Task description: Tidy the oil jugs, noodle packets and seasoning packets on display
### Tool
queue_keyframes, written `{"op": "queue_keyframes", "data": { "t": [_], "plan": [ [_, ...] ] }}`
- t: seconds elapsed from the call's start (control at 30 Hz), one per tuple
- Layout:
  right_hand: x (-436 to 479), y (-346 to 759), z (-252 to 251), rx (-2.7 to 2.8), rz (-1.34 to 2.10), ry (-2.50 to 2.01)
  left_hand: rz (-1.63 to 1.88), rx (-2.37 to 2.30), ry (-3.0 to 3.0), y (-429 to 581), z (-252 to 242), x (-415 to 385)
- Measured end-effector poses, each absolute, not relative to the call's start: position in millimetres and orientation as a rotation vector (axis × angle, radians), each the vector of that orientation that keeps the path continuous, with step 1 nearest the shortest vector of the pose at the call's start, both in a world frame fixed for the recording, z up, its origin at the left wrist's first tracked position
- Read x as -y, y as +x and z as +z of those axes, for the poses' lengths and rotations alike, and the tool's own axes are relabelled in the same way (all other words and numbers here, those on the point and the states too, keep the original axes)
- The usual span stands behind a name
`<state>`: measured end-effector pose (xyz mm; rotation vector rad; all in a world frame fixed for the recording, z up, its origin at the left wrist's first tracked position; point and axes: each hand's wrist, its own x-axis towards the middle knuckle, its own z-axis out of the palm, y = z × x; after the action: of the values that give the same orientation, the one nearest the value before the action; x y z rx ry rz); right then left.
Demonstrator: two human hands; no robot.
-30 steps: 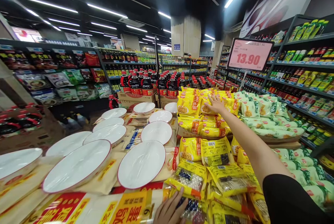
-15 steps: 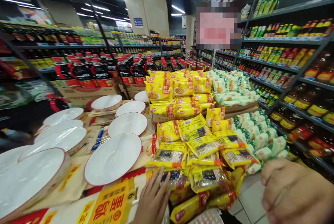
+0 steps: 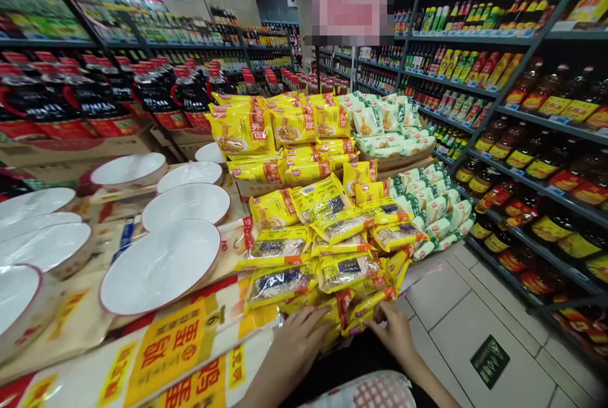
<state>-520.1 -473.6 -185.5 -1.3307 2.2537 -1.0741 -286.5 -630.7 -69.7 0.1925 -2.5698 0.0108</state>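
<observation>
Yellow noodle packets lie stacked in uneven layers in front of me. At the pile's near lower edge, my left hand is palm down, its fingers stretched over the packets and touching them. To its right, my right hand has its thumb and fingers closed at the end of a low, tilted yellow packet. Its fingertips are partly hidden by that packet. Left of my left hand lie flat egg noodle bags with yellow and red print.
White red-rimmed bowls stand on the left. Green-white packets are stacked behind the yellow ones. Dark red-capped bottles stand at the back left. A shelf of bottles runs along the right, beyond tiled floor.
My right hand has come in from the right, where it was raised and blurred, to the low packets. My left hand now rests farther along the near edge. The view has turned right and down.
</observation>
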Motion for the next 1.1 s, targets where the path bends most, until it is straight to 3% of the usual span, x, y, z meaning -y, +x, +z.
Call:
{"op": "queue_keyframes", "data": {
  "t": [0.33,0.73,0.97,1.1],
  "plan": [
    [484.0,-535.5,-182.1,-2.205,-0.994,-1.227,-0.019,2.455,0.324,-274.9,-85.8,600.7],
    [458.4,-592.6,-142.4,-1.627,-0.774,-1.725,-0.023,2.496,0.514,-336.7,-123.4,520.3],
    [460.0,-673.1,-127.7,-1.864,-1.045,-2.01,-0.001,2.506,0.893,-399.6,-157.2,494.4],
    [486.3,-706.0,-135.5,-1.944,-0.829,-2.312,-0.044,2.536,1.088,-423.3,-172.5,483.2]
  ]
}}
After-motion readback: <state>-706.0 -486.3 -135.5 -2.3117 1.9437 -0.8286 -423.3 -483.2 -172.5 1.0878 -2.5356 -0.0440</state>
